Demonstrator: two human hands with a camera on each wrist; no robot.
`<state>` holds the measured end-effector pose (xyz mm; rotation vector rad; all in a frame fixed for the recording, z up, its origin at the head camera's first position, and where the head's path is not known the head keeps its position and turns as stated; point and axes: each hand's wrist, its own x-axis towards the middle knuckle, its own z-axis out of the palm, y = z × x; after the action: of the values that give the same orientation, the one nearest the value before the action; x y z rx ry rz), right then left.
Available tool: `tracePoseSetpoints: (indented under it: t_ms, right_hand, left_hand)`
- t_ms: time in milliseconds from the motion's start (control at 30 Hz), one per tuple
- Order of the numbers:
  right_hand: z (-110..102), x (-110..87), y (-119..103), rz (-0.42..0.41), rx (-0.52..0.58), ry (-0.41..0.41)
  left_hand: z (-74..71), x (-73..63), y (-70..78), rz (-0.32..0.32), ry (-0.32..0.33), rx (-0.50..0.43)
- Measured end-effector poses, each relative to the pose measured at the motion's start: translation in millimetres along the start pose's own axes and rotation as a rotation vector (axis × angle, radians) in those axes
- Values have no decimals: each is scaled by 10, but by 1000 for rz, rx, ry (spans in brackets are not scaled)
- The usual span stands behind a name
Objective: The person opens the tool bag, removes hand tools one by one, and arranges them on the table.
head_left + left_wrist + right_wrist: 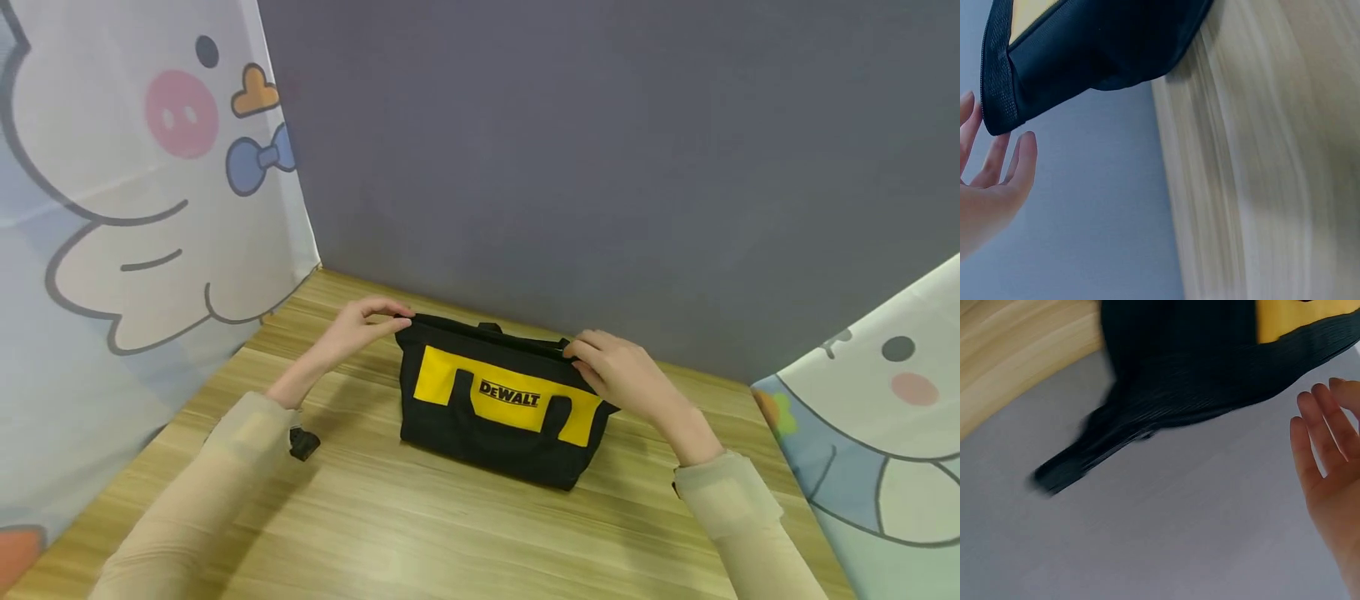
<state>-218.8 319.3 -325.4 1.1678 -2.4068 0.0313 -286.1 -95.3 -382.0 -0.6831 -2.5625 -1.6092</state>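
Note:
A black and yellow DeWalt tool bag [510, 400] stands upright on the wooden table, its mouth partly parted along the top and its two front carry handles hanging down. At the bag's top left corner my left hand [360, 329] has its thumb and index fingertips on the rim; the left wrist view shows the other fingers loosely extended behind that corner. My right hand [618, 371] reaches over the rim near the right end. Its fingers [1329, 425] look nearly straight in the right wrist view, close beside the bag's edge. The inside of the bag is hidden.
A grey wall panel [600, 167] rises behind the bag. Cartoon-printed cloth hangs [150, 250] at the left and another printed cloth [892, 450] at the right. The wooden tabletop [390, 533] extends in front of the bag. A black strap buckle [303, 443] shows by the left sleeve.

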Motion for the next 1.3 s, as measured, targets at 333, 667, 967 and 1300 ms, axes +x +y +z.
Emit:
tracePoseSetpoints:
  t_ms: [333, 667, 967, 1300]
  right_hand:
    - [160, 392, -155, 33, 75, -98]
    - [239, 567, -135, 74, 176, -130]
    - [204, 649, -135, 133, 171, -188]
    - [107, 631, -240, 232, 161, -394]
  left_hand:
    - [69, 72, 78, 55, -38, 67]
    - [99, 137, 64, 50, -94, 69]
    - [126, 201, 129, 66, -80, 109]
    - [274, 257, 235, 14, -67, 186]
